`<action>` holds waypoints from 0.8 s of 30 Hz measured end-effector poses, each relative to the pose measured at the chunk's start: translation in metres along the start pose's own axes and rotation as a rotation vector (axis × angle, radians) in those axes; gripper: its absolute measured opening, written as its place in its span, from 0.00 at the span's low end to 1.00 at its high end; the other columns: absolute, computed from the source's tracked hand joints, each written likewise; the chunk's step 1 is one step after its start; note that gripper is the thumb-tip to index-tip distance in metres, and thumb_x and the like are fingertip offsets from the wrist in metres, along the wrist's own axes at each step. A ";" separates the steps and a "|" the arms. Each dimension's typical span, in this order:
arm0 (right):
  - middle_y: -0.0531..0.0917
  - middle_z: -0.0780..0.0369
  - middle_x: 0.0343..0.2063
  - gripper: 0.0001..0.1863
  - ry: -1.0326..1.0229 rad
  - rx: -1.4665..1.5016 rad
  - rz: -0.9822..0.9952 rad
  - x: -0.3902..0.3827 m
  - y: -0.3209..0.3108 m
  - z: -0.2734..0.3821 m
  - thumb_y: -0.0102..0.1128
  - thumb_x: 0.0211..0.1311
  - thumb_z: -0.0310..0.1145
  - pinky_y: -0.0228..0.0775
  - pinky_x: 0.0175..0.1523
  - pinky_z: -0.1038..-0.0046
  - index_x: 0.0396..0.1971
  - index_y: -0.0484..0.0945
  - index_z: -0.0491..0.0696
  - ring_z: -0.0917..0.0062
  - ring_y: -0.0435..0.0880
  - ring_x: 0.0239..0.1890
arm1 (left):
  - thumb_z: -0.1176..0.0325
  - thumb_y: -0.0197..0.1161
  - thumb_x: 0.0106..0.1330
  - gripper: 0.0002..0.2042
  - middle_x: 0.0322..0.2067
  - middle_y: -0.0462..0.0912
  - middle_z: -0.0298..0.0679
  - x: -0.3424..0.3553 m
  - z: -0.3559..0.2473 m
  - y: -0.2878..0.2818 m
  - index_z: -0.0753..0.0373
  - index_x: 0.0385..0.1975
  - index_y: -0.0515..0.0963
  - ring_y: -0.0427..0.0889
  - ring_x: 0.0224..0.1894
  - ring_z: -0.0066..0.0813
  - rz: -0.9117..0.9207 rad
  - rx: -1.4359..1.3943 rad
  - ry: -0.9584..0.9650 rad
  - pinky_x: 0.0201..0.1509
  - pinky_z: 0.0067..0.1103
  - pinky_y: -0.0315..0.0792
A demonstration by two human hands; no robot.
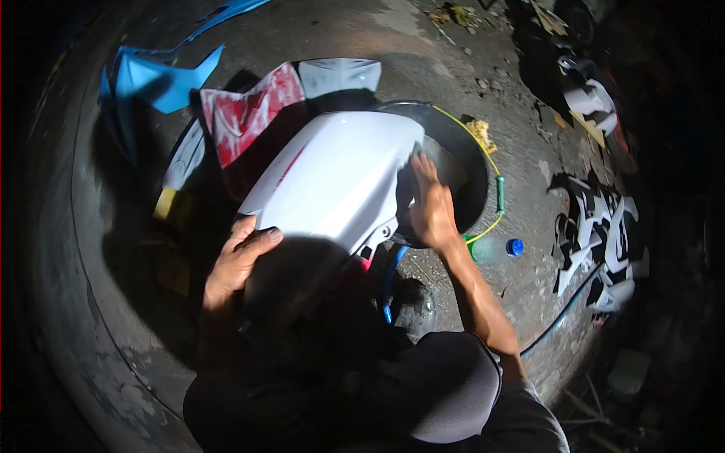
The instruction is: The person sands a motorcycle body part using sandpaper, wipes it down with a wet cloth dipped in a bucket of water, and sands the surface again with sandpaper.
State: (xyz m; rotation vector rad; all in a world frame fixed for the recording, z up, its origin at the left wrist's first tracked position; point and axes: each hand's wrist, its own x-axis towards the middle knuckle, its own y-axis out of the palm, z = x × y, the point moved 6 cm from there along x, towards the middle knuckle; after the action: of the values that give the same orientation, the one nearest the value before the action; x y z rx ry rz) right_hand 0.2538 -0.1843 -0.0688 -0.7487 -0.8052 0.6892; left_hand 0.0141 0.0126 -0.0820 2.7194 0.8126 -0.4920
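Note:
A large glossy white motorcycle fairing panel [340,162] lies tilted in front of me, its far end over the black bucket [481,204]. My left hand [238,260] grips the panel's near left edge, thumb on top. My right hand [432,200] is at the panel's right edge, above the bucket, with fingers stretched along that side. Whether anything thin lies under those fingers is hidden. A small mounting tab [387,230] with a hole sticks out at the panel's near right. Deep shadow covers the panel's near end.
Beyond the panel lie a red panel with whitish smears [260,113], a grey panel [340,75] and blue panels [162,79]. A clear bottle with a blue cap [515,247] lies beside the bucket. A blue hose [559,325] and several black-and-white panels [604,234] are at right.

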 end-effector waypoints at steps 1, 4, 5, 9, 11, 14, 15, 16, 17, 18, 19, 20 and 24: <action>0.66 0.39 0.55 0.34 0.092 -0.060 0.033 0.014 0.010 -0.012 0.44 0.38 0.14 0.54 0.66 0.60 0.56 0.63 0.34 0.48 0.62 0.61 | 0.68 0.64 0.59 0.18 0.43 0.69 0.31 -0.003 0.000 0.000 0.64 0.49 0.74 0.67 0.48 0.20 0.010 -0.045 -0.008 0.56 0.18 0.59; 0.66 0.41 0.56 0.33 -0.025 0.013 0.005 -0.013 0.006 0.006 0.44 0.41 0.14 0.54 0.66 0.61 0.56 0.64 0.34 0.48 0.62 0.61 | 0.67 0.64 0.60 0.18 0.45 0.68 0.32 0.000 0.005 -0.004 0.64 0.48 0.74 0.67 0.48 0.20 -0.001 -0.036 -0.024 0.56 0.18 0.59; 0.66 0.41 0.57 0.32 0.003 0.055 0.070 -0.027 0.002 0.024 0.43 0.42 0.15 0.53 0.67 0.61 0.56 0.63 0.34 0.48 0.61 0.62 | 0.67 0.64 0.60 0.18 0.44 0.68 0.32 -0.002 0.002 -0.004 0.64 0.48 0.74 0.66 0.48 0.20 -0.017 0.075 -0.014 0.56 0.18 0.59; 0.64 0.41 0.58 0.29 0.032 0.079 0.067 -0.038 -0.019 0.035 0.43 0.46 0.16 0.51 0.67 0.59 0.54 0.66 0.34 0.49 0.58 0.64 | 0.67 0.64 0.60 0.17 0.44 0.68 0.33 0.003 -0.008 0.008 0.63 0.48 0.74 0.65 0.49 0.21 0.023 0.137 0.017 0.56 0.18 0.58; 0.63 0.40 0.57 0.29 0.041 0.076 0.019 -0.008 -0.012 0.024 0.45 0.43 0.16 0.52 0.67 0.61 0.53 0.66 0.34 0.49 0.57 0.64 | 0.68 0.63 0.60 0.17 0.45 0.68 0.33 -0.001 -0.009 0.000 0.64 0.48 0.73 0.66 0.48 0.20 -0.031 0.154 0.015 0.55 0.19 0.59; 0.63 0.39 0.57 0.32 0.211 0.060 0.130 0.020 0.011 0.004 0.43 0.42 0.14 0.50 0.68 0.60 0.55 0.64 0.34 0.49 0.59 0.63 | 0.69 0.62 0.61 0.17 0.45 0.68 0.33 -0.003 0.005 -0.006 0.65 0.49 0.73 0.67 0.48 0.20 0.030 -0.055 -0.010 0.55 0.19 0.60; 0.64 0.39 0.57 0.31 0.122 0.022 0.090 0.012 0.010 0.013 0.43 0.43 0.14 0.50 0.67 0.60 0.55 0.65 0.34 0.49 0.59 0.63 | 0.69 0.63 0.61 0.17 0.45 0.68 0.33 0.000 0.007 -0.007 0.65 0.49 0.72 0.67 0.49 0.20 0.085 -0.009 -0.015 0.55 0.18 0.60; 0.64 0.39 0.57 0.29 0.030 -0.020 0.053 -0.006 0.005 0.025 0.43 0.44 0.14 0.51 0.67 0.60 0.54 0.66 0.34 0.50 0.60 0.63 | 0.69 0.63 0.61 0.17 0.45 0.68 0.33 0.003 0.008 -0.004 0.65 0.49 0.72 0.67 0.49 0.20 0.073 -0.016 -0.008 0.55 0.18 0.60; 0.65 0.40 0.56 0.27 0.093 -0.031 0.079 -0.021 0.001 0.035 0.42 0.46 0.14 0.53 0.66 0.60 0.53 0.67 0.34 0.51 0.62 0.62 | 0.70 0.63 0.60 0.17 0.45 0.68 0.33 0.002 0.004 -0.003 0.65 0.49 0.73 0.67 0.49 0.20 0.017 0.074 0.003 0.55 0.18 0.60; 0.67 0.40 0.55 0.26 0.029 -0.021 0.066 -0.036 -0.010 0.040 0.42 0.49 0.14 0.55 0.66 0.60 0.53 0.67 0.34 0.50 0.63 0.61 | 0.70 0.64 0.60 0.17 0.45 0.68 0.32 0.001 0.000 0.003 0.64 0.49 0.73 0.67 0.48 0.19 -0.031 0.160 0.013 0.55 0.18 0.60; 0.66 0.40 0.56 0.26 0.042 0.008 0.083 -0.042 -0.012 0.037 0.42 0.50 0.15 0.54 0.66 0.60 0.54 0.66 0.34 0.50 0.63 0.61 | 0.70 0.65 0.59 0.18 0.43 0.67 0.32 0.003 -0.003 0.007 0.64 0.48 0.73 0.67 0.48 0.19 -0.030 0.126 0.000 0.55 0.18 0.60; 0.65 0.40 0.56 0.27 0.056 0.037 0.098 -0.045 -0.013 0.034 0.42 0.50 0.15 0.53 0.66 0.60 0.55 0.65 0.34 0.50 0.62 0.62 | 0.70 0.65 0.59 0.18 0.43 0.67 0.32 0.001 -0.004 0.009 0.64 0.48 0.73 0.67 0.48 0.19 -0.033 0.129 -0.005 0.55 0.18 0.60; 0.64 0.40 0.57 0.34 0.035 -0.060 0.088 0.007 -0.004 -0.002 0.48 0.38 0.16 0.54 0.66 0.63 0.55 0.64 0.34 0.49 0.61 0.62 | 0.69 0.64 0.60 0.16 0.43 0.67 0.32 0.004 0.004 0.006 0.63 0.47 0.74 0.67 0.48 0.20 -0.015 0.094 0.022 0.54 0.17 0.61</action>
State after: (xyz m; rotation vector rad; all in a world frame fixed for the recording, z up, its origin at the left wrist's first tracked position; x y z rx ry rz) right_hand 0.2601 -0.1822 -0.0637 -0.8530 -0.7668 0.7313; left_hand 0.0200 0.0083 -0.0861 2.8111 0.8363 -0.5162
